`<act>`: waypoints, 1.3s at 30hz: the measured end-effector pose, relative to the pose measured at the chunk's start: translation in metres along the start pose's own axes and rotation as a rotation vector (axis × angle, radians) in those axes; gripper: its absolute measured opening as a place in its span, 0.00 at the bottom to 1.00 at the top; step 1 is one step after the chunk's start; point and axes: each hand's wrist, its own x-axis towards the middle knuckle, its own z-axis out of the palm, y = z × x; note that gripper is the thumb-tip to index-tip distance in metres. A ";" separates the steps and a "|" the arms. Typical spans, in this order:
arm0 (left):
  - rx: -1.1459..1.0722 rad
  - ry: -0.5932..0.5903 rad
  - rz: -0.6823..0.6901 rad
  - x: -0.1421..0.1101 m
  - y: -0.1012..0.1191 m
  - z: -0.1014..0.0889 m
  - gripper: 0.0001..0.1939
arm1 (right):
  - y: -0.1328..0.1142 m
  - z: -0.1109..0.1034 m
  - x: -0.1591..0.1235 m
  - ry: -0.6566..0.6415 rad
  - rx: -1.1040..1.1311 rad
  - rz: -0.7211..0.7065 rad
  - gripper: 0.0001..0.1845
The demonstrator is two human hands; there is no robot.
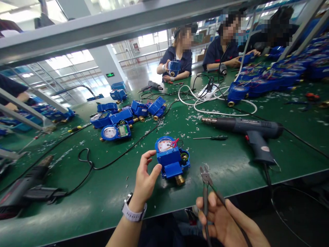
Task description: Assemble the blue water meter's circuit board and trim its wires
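A blue water meter [171,160] with a round dial, red wires and a brass fitting lies on the green table [102,195] in front of me. My left hand [144,178], with a watch on the wrist, hovers just left of the meter, fingers curved and apart, holding nothing. My right hand [223,221] sits at the table's near edge, closed around the handles of small cutting pliers [206,181]. The plier jaws point up toward the meter and are slightly apart.
A dark heat gun [246,132] lies to the right, a thin screwdriver [212,138] beside it. Several blue meters [120,120] sit further back left. Another power tool [23,190] lies at left. Black and white cables cross the table. Other people work at the far side.
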 end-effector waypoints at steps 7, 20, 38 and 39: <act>0.075 -0.026 0.054 0.015 0.004 -0.001 0.18 | -0.002 0.006 -0.001 -0.012 0.018 -0.078 0.17; 0.108 -0.127 0.079 0.033 0.011 0.016 0.14 | -0.030 -0.013 -0.001 0.310 -1.268 -0.362 0.23; 0.042 -0.017 0.226 0.008 0.006 0.022 0.12 | -0.048 -0.012 0.032 0.363 -2.137 -0.942 0.19; 0.047 -0.018 0.230 0.008 0.006 0.022 0.13 | -0.049 -0.010 0.032 0.373 -2.157 -0.940 0.19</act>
